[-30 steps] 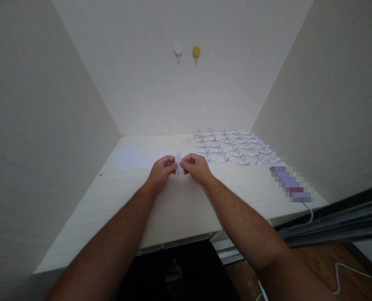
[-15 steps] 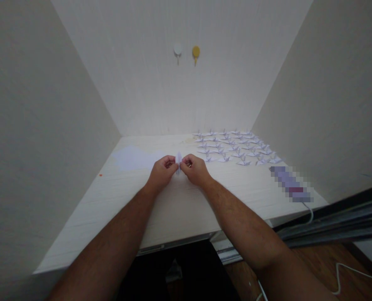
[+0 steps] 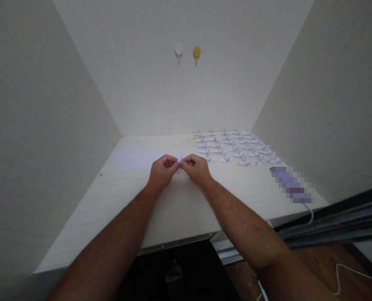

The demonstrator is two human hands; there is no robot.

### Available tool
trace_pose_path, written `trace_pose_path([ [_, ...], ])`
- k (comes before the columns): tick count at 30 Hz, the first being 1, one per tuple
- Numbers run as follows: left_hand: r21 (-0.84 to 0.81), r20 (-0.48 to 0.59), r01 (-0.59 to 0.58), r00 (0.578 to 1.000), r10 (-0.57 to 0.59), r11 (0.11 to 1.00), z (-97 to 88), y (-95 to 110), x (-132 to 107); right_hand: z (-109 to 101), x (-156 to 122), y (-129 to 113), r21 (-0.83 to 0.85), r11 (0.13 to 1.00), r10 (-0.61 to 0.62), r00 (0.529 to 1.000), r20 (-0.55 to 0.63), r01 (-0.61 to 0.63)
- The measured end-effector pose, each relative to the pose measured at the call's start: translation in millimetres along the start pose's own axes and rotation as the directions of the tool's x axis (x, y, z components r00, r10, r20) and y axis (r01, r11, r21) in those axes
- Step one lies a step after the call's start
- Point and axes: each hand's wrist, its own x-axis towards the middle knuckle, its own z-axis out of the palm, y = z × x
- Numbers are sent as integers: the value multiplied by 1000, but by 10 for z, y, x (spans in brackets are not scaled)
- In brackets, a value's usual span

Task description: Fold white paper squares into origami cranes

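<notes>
Both my hands meet over the middle of a pale wooden desk (image 3: 173, 209). My left hand (image 3: 161, 171) and my right hand (image 3: 196, 168) each pinch one side of a small folded piece of pale lilac paper (image 3: 180, 161), which stands upright between the fingertips. Most of the paper is hidden by my fingers. Behind my right hand, several finished paper cranes (image 3: 236, 147) lie in rows on the desk. A flat sheet of pale paper (image 3: 132, 158) lies to the left of my hands.
The desk sits in a niche with walls on the left, back and right. Two hooks, white (image 3: 178, 50) and yellow (image 3: 196, 53), hang on the back wall. A blurred oblong object (image 3: 291, 184) with a white cable (image 3: 309, 215) lies at the desk's right edge.
My hands have stayed in place; the fingers have pressed closer together on the folded paper, so less of it shows above them.
</notes>
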Motion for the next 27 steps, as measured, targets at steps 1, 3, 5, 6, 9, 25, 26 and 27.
trace_pose_path([
  [1, 7, -6, -2, 1000, 2, 1000, -1, -3, -2, 3, 5, 10, 6, 1000, 5, 1000, 0, -5],
  [3, 16, -14, -7, 1000, 8, 1000, -3, -12, -6, 7, 15, 28, 11, 1000, 16, 1000, 3, -16],
  [5, 27, -19, -15, 1000, 16, 1000, -2, -18, -9, 10, 25, 40, 5, 1000, 23, 1000, 6, -23],
  [6, 38, -24, -15, 1000, 16, 999, -1, -19, -11, 11, 29, 44, 2, 1000, 26, 1000, 7, -26],
  [9, 81, -66, 2, 998, 3, 997, 6, 0, -21, 19, 33, 50, 9, 1000, 30, 999, 16, -30],
  [25, -50, -149, 92, 984, -98, 994, 61, 48, -43, 95, 37, 93, 114, 991, 69, 998, -5, -68],
  [26, -72, -145, 102, 983, -112, 992, 62, 43, -41, 103, 41, 104, 127, 990, 68, 998, -14, -66],
  [27, -93, -139, 113, 982, -125, 989, 63, 37, -39, 110, 45, 113, 136, 989, 65, 998, -19, -62],
])
